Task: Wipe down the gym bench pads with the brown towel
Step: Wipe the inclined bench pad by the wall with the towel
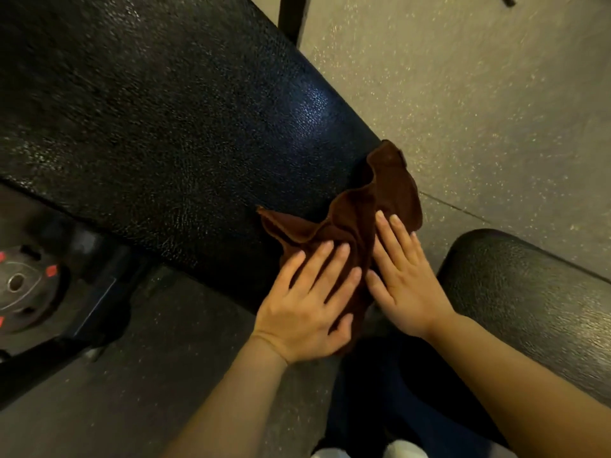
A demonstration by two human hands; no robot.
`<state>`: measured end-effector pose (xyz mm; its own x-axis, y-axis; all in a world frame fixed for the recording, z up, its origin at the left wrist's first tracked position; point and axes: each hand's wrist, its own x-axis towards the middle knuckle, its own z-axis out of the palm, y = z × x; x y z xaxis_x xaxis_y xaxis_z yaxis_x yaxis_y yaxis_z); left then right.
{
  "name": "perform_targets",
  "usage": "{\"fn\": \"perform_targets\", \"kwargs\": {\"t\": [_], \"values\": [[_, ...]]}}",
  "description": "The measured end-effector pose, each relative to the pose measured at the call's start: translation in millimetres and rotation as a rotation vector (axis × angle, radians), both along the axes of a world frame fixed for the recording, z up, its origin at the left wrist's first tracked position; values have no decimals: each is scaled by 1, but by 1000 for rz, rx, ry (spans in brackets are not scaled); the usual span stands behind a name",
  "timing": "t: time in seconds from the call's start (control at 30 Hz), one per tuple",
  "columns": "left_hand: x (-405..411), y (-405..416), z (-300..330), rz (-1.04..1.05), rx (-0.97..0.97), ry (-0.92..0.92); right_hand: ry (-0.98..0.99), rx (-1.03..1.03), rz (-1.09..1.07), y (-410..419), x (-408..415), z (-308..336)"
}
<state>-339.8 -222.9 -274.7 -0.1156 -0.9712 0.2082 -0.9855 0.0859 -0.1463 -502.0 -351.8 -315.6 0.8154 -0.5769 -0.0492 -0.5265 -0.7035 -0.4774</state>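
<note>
Head view: wiping step in hand. Left hand (309,300) and right hand (401,277) lie side by side, fingers straight, pressing flat on brown towel (357,209), bunched at near corner of large bench pad (165,127). Pad black, pebbled vinyl, glossy sheen. Towel soft, rumpled, overhanging edge. Second pad (529,292) at right, rounded, untouched. Next move likely needs long strokes across remaining surface, keeping even pressure.
</note>
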Motion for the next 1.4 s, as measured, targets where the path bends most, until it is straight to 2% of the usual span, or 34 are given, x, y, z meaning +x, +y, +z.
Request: {"fn": "perform_targets", "kwargs": {"t": [0.17, 0.27, 0.5, 0.63, 0.8, 1.03, 1.17, 1.33, 1.4], "values": [[-2, 10, -10, -34, -84, 44, -53, -131, 83, 1, -8, -17], [1, 3, -14, -43, -128, -21, -129, -190, 85, -8, -3, -21], [5, 5, -20, -57, -198, -93, -190, -153, 43, -4, 15, -32], [2, 5, -25, -5, -239, -148, -62, -114, 61, -12, 19, -22], [-4, 12, -25, -8, -198, -134, -24, -33, 75, -10, 8, -13], [-1, 3, -24, -49, -367, -163, -111, -40, 48, -19, 16, -11], [-3, 8, -30, -60, -379, -143, -128, -47, -70, 1, 23, -15], [-3, 8, -28, -78, -424, -89, -373, 90, -455, 4, 61, -7], [-2, 7, -29, -87, -438, -51, -399, 97, -515, -10, 67, -5]]}}
